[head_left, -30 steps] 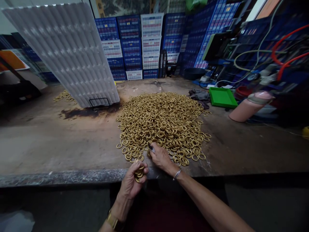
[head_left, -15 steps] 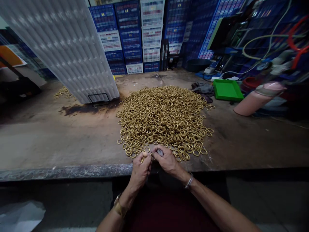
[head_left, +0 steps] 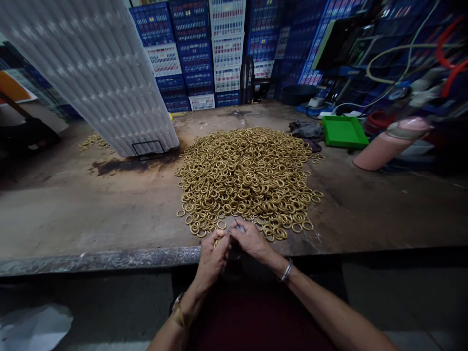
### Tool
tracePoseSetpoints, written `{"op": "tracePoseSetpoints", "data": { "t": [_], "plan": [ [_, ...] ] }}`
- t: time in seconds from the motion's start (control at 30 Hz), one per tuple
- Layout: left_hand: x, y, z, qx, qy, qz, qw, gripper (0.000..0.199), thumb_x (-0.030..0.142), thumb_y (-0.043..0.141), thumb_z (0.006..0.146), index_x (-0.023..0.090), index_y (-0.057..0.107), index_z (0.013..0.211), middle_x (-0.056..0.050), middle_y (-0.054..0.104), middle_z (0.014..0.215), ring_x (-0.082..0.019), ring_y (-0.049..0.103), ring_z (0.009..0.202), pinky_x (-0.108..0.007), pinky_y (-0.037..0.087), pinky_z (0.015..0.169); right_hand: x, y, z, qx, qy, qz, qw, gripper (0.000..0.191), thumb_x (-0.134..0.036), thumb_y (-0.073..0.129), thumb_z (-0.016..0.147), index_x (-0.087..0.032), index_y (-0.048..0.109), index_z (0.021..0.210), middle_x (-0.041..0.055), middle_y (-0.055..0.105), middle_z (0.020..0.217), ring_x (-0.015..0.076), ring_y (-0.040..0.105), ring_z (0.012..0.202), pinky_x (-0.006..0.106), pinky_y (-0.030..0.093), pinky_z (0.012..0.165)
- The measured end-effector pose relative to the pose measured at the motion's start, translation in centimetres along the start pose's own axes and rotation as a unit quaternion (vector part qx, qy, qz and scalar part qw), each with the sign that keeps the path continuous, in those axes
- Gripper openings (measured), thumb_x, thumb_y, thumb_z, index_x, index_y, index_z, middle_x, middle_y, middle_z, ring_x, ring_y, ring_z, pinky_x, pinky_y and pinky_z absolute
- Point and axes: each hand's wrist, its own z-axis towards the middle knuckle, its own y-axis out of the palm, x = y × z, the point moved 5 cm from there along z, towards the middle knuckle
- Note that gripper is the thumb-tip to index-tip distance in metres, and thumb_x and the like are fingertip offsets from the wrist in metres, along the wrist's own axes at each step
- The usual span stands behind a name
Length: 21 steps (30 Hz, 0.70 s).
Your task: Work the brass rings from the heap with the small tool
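A wide heap of brass-coloured rings lies on the worktable, its near side close to the table's front edge. Just in front of the heap, my left hand is closed, with a brass ring partly showing between its fingers. My right hand is closed in a pinch beside it, the fingertips of both hands nearly touching. A small dark, thin item shows at the right fingers; what it is cannot be made out.
At the left, a tall stack of translucent trays leans on the table. A green tray, a pink bottle and a dark cloth sit at the right. Blue and white crates stand behind.
The view has shifted slightly. My right fingers have changed their pose a little, and a thin dark tip now shows above them. Both hands stay together at the front edge.
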Motion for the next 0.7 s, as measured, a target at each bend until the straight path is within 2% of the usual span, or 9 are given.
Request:
{"op": "tracePoseSetpoints", "data": {
  "t": [0.1,0.23,0.37,0.43,0.53,0.6,0.7],
  "plan": [
    [-0.7,0.4,-0.2,-0.042,-0.072,-0.088,0.993,0.027,0.043,0.058,0.073,0.018,0.050,0.079,0.005,0.046,0.057,-0.005,0.036,0.041,-0.015,0.022,0.038,-0.1,0.2,-0.2,-0.011,0.002,0.023,1.000,0.019,-0.034,0.052,0.072,-0.017,0.053,0.063,-0.0049,0.044,0.051,0.0085,0.038,0.050,0.020,0.030,0.047],
    [-0.6,0.5,-0.3,-0.047,-0.057,-0.130,0.989,0.028,0.042,0.060,0.072,0.018,0.047,0.074,0.006,0.046,0.059,-0.004,0.037,0.043,-0.015,0.024,0.039,0.2,0.5,-0.4,-0.030,0.029,0.082,0.996,0.020,-0.037,0.050,0.073,-0.018,0.052,0.068,-0.0069,0.041,0.046,0.0070,0.033,0.041,0.019,0.025,0.041],
    [-0.5,0.5,-0.5,-0.051,-0.040,-0.151,0.986,0.029,0.043,0.060,0.073,0.017,0.046,0.072,0.006,0.045,0.058,-0.003,0.036,0.043,-0.015,0.024,0.039,0.6,0.5,-0.3,-0.028,0.043,0.094,0.994,0.021,-0.038,0.047,0.075,-0.017,0.051,0.071,-0.0058,0.045,0.051,0.0058,0.033,0.039,0.019,0.026,0.039],
    [-0.5,0.5,-0.5,-0.050,-0.036,-0.160,0.985,0.031,0.044,0.060,0.072,0.018,0.044,0.071,0.006,0.045,0.058,-0.004,0.036,0.043,-0.015,0.024,0.039,0.8,0.1,-0.2,0.002,0.033,0.053,0.998,0.019,-0.035,0.046,0.075,-0.017,0.051,0.069,-0.0051,0.046,0.052,0.0064,0.035,0.041,0.019,0.028,0.041],
    [-0.5,0.4,-0.5,-0.043,-0.031,-0.166,0.985,0.030,0.043,0.060,0.073,0.018,0.043,0.071,0.006,0.046,0.058,-0.004,0.036,0.043,-0.015,0.024,0.040,0.6,-0.2,-0.4,0.034,-0.043,-0.074,0.996,0.015,-0.027,0.047,0.073,-0.018,0.051,0.063,-0.0042,0.044,0.052,0.0078,0.037,0.048,0.019,0.030,0.047],
    [-0.6,0.3,-0.4,-0.039,-0.025,-0.163,0.986,0.029,0.041,0.059,0.074,0.018,0.043,0.070,0.006,0.045,0.057,-0.004,0.036,0.043,-0.015,0.024,0.040,0.2,0.2,-0.8,0.010,-0.103,-0.148,0.984,0.014,-0.022,0.046,0.073,-0.018,0.049,0.060,-0.0037,0.044,0.052,0.0083,0.037,0.050,0.020,0.029,0.048],
    [-0.8,0.1,-0.4,-0.032,-0.014,-0.148,0.988,0.028,0.041,0.057,0.076,0.018,0.043,0.070,0.006,0.045,0.057,-0.004,0.036,0.043,-0.015,0.024,0.040,0.1,0.9,-1.5,-0.038,-0.141,-0.200,0.969,0.013,-0.016,0.044,0.073,-0.019,0.049,0.061,-0.0028,0.046,0.054,0.0091,0.039,0.051,0.020,0.028,0.049]
  ]
}}
